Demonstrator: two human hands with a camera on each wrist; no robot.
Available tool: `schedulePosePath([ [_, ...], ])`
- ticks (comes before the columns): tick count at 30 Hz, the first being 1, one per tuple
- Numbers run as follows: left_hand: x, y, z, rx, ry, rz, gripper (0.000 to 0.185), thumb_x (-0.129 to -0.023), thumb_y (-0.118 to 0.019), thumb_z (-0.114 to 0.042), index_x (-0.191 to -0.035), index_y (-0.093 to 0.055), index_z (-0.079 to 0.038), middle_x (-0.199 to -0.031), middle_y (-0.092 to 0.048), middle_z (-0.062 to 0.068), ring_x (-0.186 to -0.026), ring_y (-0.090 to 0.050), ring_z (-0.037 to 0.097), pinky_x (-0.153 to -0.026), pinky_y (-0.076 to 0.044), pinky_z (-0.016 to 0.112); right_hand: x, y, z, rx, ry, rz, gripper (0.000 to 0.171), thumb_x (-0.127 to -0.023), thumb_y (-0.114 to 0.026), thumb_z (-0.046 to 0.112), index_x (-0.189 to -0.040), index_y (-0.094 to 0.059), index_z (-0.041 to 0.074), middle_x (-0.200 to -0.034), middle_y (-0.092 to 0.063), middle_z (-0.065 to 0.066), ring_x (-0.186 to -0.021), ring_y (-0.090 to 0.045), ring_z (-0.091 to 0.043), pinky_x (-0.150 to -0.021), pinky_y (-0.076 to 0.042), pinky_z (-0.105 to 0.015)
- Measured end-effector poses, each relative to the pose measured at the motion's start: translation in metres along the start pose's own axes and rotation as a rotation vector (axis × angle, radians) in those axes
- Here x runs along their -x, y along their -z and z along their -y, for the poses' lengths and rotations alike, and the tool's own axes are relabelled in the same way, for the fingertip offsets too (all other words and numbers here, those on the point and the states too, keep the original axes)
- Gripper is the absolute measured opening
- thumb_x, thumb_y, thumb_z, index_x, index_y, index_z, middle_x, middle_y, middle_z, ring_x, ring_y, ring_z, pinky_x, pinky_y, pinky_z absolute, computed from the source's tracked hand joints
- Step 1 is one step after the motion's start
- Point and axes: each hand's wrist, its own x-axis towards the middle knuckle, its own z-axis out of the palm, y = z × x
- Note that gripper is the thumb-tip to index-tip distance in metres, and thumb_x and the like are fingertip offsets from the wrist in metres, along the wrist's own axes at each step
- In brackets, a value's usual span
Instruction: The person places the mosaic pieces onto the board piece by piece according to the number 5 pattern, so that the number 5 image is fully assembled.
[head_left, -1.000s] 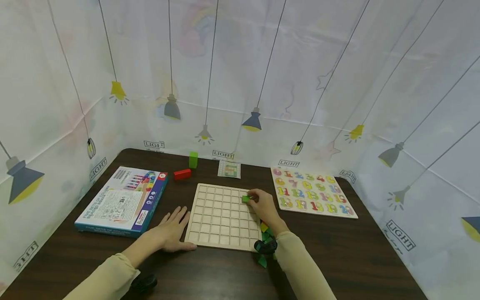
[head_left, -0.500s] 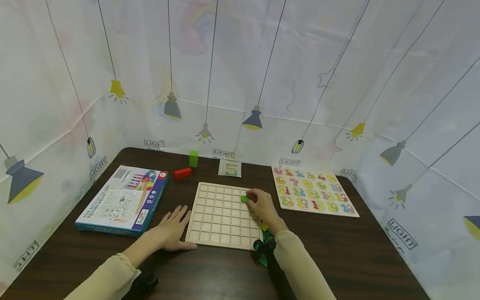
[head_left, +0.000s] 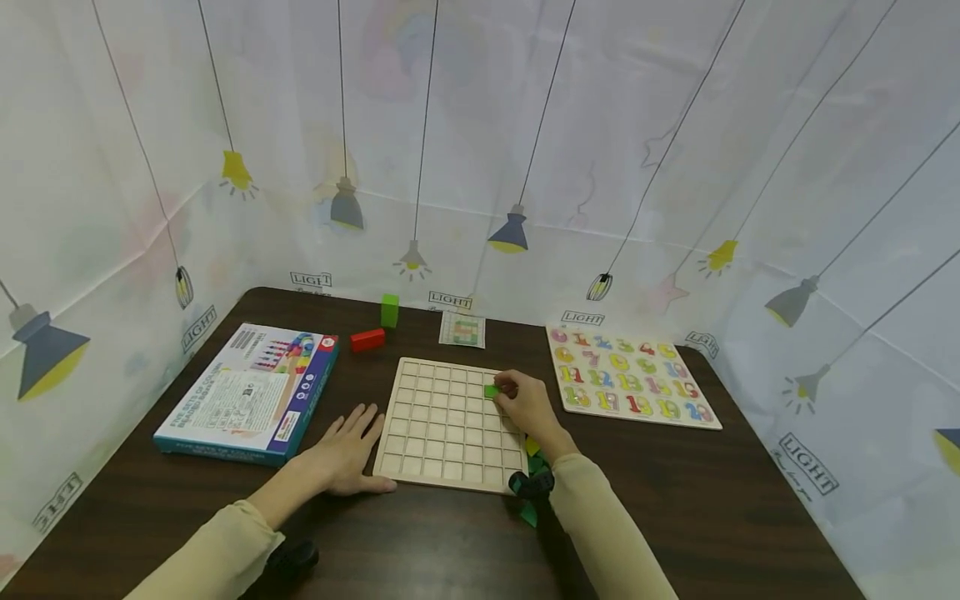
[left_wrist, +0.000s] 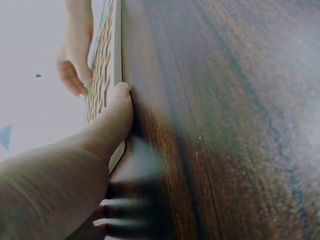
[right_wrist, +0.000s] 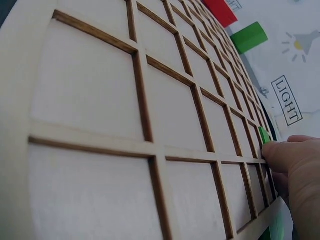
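Centre of the head view: a pale wooden square board divided into a grid of shallow square cells (head_left: 446, 425) is lying flat on the dark brown wooden table (head_left: 675, 500). A small bright green square tile (head_left: 491, 391) is being pinched by the curled fingertips of the right hand (head_left: 525, 406) in a cell near the board's upper right corner, one row below the top edge. In the right wrist view the tile (right_wrist: 264, 135) is showing only as a thin green sliver beside the fingertip, at the right edge of the frame; whether it is lying fully seated in the cell cannot be told.

The left hand (head_left: 347, 450) is being rested flat on the table at the board's lower left corner, fingers straight and spread, holding nothing; in the left wrist view its thumb (left_wrist: 112, 120) is being pressed against the board's edge.

Below the right wrist, loose green and yellow tiles (head_left: 531, 454) are lying just beside the board's lower right corner. A blue flat cardboard game box (head_left: 247, 392) is lying at centre left, a wooden number puzzle with coloured numerals (head_left: 630, 375) at centre right. Above the board, a red block (head_left: 367, 339), an upright green block (head_left: 389, 310) and a small printed pattern card (head_left: 462, 330) are lying near the table's far edge.
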Motion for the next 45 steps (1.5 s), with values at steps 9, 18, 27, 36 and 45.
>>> schedulePosePath([
  [9,-0.002,0.004,-0.003,-0.027,0.008,0.008,0.105,-0.078,-0.06,-0.067,-0.147,-0.024,0.004,-0.152,-0.015,0.025,-0.14,-0.01,0.04,-0.108,-0.015,0.057,0.001,0.013,-0.003,0.015,0.012,-0.067,0.021,-0.088,-0.065,0.004,-0.108,-0.066,0.004,-0.098,-0.067,-0.007,-0.082,-0.063,-0.016,-0.071,-0.052,-0.034],
  [18,0.001,0.004,-0.003,-0.011,0.022,0.033,0.107,-0.078,-0.058,-0.069,-0.148,-0.022,0.003,-0.153,-0.012,0.024,-0.14,-0.008,0.04,-0.109,-0.013,0.057,0.005,0.021,-0.01,0.031,0.022,-0.109,0.018,-0.089,-0.063,0.001,-0.107,-0.066,0.002,-0.095,-0.067,-0.009,-0.078,-0.061,-0.019,-0.069,-0.051,-0.036],
  [27,-0.004,-0.007,0.006,-0.028,0.018,0.018,0.111,-0.075,-0.054,-0.075,-0.149,-0.02,0.001,-0.154,-0.01,0.022,-0.141,-0.006,0.038,-0.109,-0.013,0.056,0.013,0.03,-0.017,0.034,-0.013,-0.101,0.019,-0.089,-0.064,0.003,-0.107,-0.066,0.003,-0.096,-0.067,-0.007,-0.082,-0.061,-0.019,-0.071,-0.051,-0.037],
  [36,0.001,-0.001,-0.002,-0.004,0.007,0.016,0.107,-0.078,-0.059,-0.069,-0.147,-0.022,0.004,-0.153,-0.013,0.025,-0.14,-0.009,0.041,-0.108,-0.014,0.058,0.025,0.036,-0.027,0.054,-0.027,-0.097,0.017,-0.089,-0.062,0.001,-0.105,-0.067,0.004,-0.099,-0.067,-0.008,-0.088,-0.062,-0.022,-0.076,-0.051,-0.039],
  [45,0.001,-0.002,0.0,0.001,-0.004,0.006,0.111,-0.076,-0.055,-0.073,-0.147,-0.021,0.005,-0.153,-0.012,0.025,-0.14,-0.008,0.041,-0.108,-0.013,0.058,0.033,0.038,-0.035,0.07,0.008,-0.093,0.016,-0.089,-0.061,0.001,-0.102,-0.07,0.006,-0.097,-0.068,-0.006,-0.086,-0.063,-0.021,-0.074,-0.052,-0.039],
])
